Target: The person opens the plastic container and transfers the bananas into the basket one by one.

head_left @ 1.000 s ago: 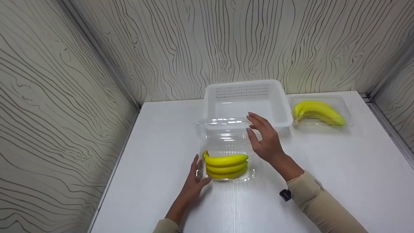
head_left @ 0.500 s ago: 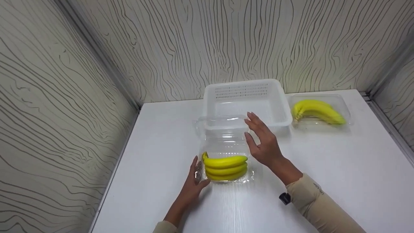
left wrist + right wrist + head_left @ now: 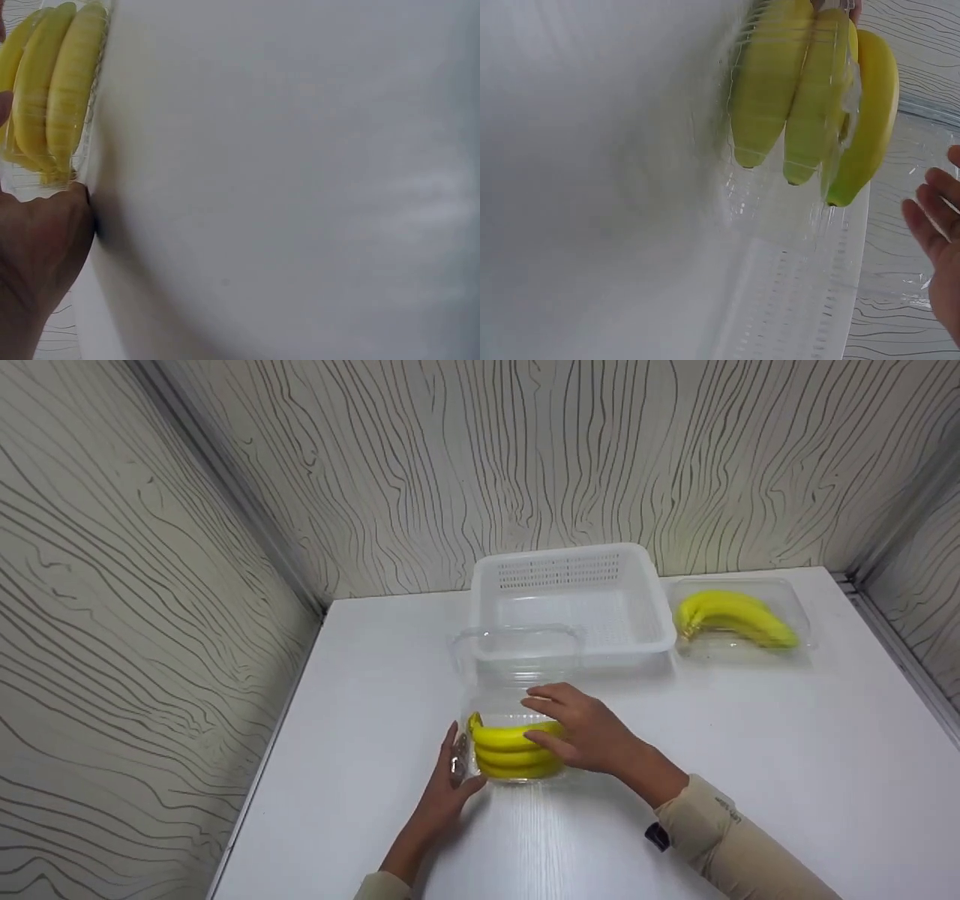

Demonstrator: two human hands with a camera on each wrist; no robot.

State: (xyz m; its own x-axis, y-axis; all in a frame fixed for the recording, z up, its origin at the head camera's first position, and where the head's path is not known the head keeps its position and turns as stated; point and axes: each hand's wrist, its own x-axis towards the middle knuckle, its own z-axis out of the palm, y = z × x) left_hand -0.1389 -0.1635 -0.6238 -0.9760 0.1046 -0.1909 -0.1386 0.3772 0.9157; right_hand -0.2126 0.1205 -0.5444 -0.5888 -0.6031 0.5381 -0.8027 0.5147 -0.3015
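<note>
A bunch of yellow bananas (image 3: 506, 754) lies in the base of a clear plastic clamshell container (image 3: 499, 705) in the head view. Its hinged lid (image 3: 517, 675) stands raised at the back, in front of the basket. My left hand (image 3: 442, 795) holds the container's left end, thumb at the front corner and fingers along the side. In the left wrist view, that hand (image 3: 41, 247) is against the stem end. Over the bananas' right end hovers my right hand (image 3: 596, 731), fingers extended and apart. The right wrist view shows this hand (image 3: 945, 240) away from the fruit, holding nothing.
Behind the raised lid sits a white slotted plastic basket (image 3: 664, 619). To its right is another clear container (image 3: 787, 596) with bananas (image 3: 739, 615) inside. Wood-patterned panels (image 3: 465, 457) stand around the white table (image 3: 360, 720).
My right hand has left the lid's right edge and come down and left over the bananas. The lid stays raised without it. My left hand has hardly moved.
</note>
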